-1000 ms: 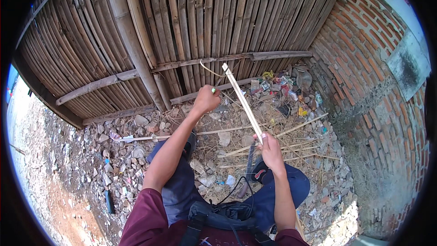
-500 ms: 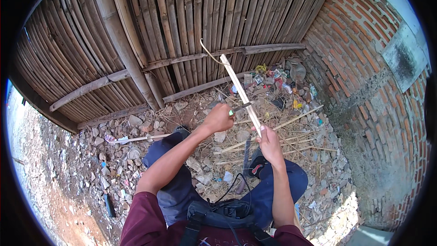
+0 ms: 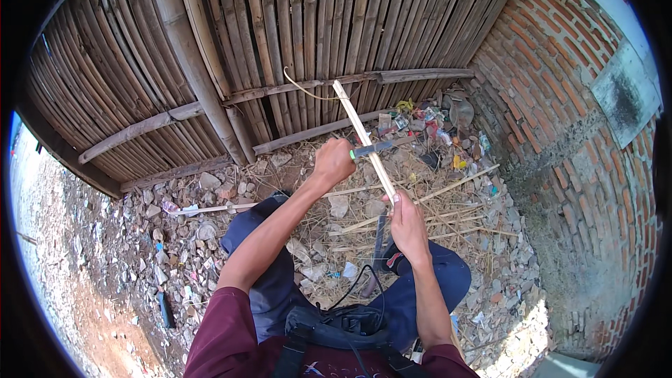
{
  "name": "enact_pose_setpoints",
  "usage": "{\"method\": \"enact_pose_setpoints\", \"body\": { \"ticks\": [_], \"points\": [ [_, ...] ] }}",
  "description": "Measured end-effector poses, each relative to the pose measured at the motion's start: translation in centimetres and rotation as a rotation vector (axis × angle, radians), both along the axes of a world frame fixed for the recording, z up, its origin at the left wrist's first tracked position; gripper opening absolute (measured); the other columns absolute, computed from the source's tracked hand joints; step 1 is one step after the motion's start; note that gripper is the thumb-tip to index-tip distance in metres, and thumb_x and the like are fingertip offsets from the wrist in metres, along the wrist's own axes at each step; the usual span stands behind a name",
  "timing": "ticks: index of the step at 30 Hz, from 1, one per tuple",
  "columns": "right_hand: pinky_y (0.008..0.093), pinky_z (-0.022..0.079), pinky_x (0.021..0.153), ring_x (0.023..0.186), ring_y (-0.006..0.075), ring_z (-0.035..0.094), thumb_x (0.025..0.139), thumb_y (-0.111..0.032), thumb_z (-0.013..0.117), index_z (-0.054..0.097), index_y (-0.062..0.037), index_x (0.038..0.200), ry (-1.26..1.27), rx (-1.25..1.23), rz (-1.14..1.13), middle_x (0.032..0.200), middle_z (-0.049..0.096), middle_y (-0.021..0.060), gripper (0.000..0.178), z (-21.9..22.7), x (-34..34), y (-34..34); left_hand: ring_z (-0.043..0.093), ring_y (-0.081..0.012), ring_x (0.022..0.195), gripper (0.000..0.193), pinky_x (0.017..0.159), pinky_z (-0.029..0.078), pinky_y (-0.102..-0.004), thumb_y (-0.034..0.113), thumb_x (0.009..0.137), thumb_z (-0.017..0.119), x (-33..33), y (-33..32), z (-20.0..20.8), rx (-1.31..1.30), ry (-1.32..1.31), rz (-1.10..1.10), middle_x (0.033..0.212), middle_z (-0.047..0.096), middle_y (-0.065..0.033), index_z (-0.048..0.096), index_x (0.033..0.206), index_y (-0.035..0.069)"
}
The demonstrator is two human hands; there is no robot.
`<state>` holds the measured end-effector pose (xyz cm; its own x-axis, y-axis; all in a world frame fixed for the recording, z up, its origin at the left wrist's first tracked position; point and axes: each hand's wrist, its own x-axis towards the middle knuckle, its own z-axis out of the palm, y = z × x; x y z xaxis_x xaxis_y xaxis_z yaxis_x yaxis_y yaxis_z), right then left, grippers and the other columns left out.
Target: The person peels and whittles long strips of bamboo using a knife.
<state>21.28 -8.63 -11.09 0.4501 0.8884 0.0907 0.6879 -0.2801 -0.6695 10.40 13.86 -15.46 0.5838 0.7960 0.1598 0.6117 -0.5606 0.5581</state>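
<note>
“At the centre of the view, what is being held?”

“A pale, slender strip [image 3: 353, 113], probably wood or bamboo, slanting from its far end near twelve o'clock to its near end at four. From close to the far end, a thin curl [image 3: 303, 89] bows out toward eleven o'clock.”

“And how is each hand placed?”

“Almost dead centre, the person's left hand [image 3: 334, 161] is closed in a fist, with a knife [image 3: 365, 149] jutting from it. The blade points toward two o'clock and crosses the strip; whether its edge bites in is too small to tell. At four o'clock, the right hand [image 3: 409, 220] pinches the strip's near end, thumb laid along it.”

“What lies around them?”

“More pale strips [image 3: 458, 183] rest on straw-littered ground between three and four o'clock. A long dark tool [image 3: 379, 238] lies at five, beside the person's blue trousers [image 3: 448, 273]. Colourful litter [image 3: 434, 126] is heaped at two, stones [image 3: 209, 181] are scattered from eight to nine, and a black pouch [image 3: 336, 327] sits at six. A slatted bamboo wall [image 3: 329, 21] fills twelve o'clock; a brick wall [image 3: 560, 112] rises between two and three.”
</note>
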Motion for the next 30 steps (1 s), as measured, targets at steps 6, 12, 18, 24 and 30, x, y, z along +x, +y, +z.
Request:
{"method": "enact_pose_setpoints", "body": {
  "ticks": [6, 12, 18, 24, 30],
  "points": [
    [0.0489, 0.051, 0.069, 0.067, 0.0353, 0.068, 0.117, -0.022, 0.035, 0.068, -0.005, 0.116, -0.046, 0.007, -0.018, 0.069, 0.062, 0.0163, 0.037, 0.1, 0.0, -0.4, 0.076, -0.0438, 0.088, 0.02, 0.081, 0.061, -0.055, 0.005, 0.074, 0.074, 0.8, 0.0, -0.2, 0.07, 0.007, 0.028, 0.088, 0.076, -0.0252, 0.083, 0.092, 0.006],
    [0.0495, 0.05, 0.067, 0.065, 0.0359, 0.067, 0.116, -0.023, 0.036, 0.068, -0.0051, 0.116, -0.05, 0.017, -0.024, 0.067, 0.061, 0.016, 0.036, 0.6, -0.3, -0.6, 0.075, -0.044, 0.087, 0.026, 0.08, 0.061, -0.0548, 0.005, 0.074, 0.074, 1.0, 1.0, -0.2, 0.071, -0.043, 0.033, 0.088, 0.076, -0.0243, 0.085, 0.097, 0.012],
    [0.0511, 0.047, 0.064, 0.062, 0.0383, 0.064, 0.116, -0.021, 0.038, 0.068, -0.0048, 0.116, -0.057, 0.033, -0.026, 0.066, 0.059, 0.0171, 0.034, 0.7, -0.5, -0.7, 0.075, -0.0441, 0.088, 0.022, 0.081, 0.061, -0.0545, 0.006, 0.074, 0.076, 1.0, 2.0, -0.2, 0.048, -0.057, 0.065, 0.089, 0.076, -0.0243, 0.084, 0.094, 0.009],
    [0.0525, 0.043, 0.062, 0.059, 0.0405, 0.06, 0.116, -0.02, 0.04, 0.068, -0.0041, 0.117, -0.09, 0.008, 0.0, 0.062, 0.054, 0.02, 0.032, 1.3, -2.0, -1.8, 0.075, -0.0459, 0.092, 0.017, 0.082, 0.061, -0.0547, 0.008, 0.074, 0.078, -1.1, 6.3, 0.7, 0.031, -0.024, 0.232, 0.094, 0.076, -0.0275, 0.08, 0.089, 0.002],
    [0.0611, 0.046, 0.072, 0.08, 0.0522, 0.067, 0.11, -0.016, 0.047, 0.065, -0.0054, 0.118, -0.068, -0.072, 0.001, 0.077, 0.066, 0.0288, 0.022, 0.6, -1.9, -2.2, 0.075, -0.0438, 0.099, 0.024, 0.087, 0.062, -0.052, 0.011, 0.077, 0.079, -1.8, 9.1, -0.5, 0.007, 0.056, 0.276, 0.109, 0.075, -0.0256, 0.079, 0.097, 0.0]
  ]
}}
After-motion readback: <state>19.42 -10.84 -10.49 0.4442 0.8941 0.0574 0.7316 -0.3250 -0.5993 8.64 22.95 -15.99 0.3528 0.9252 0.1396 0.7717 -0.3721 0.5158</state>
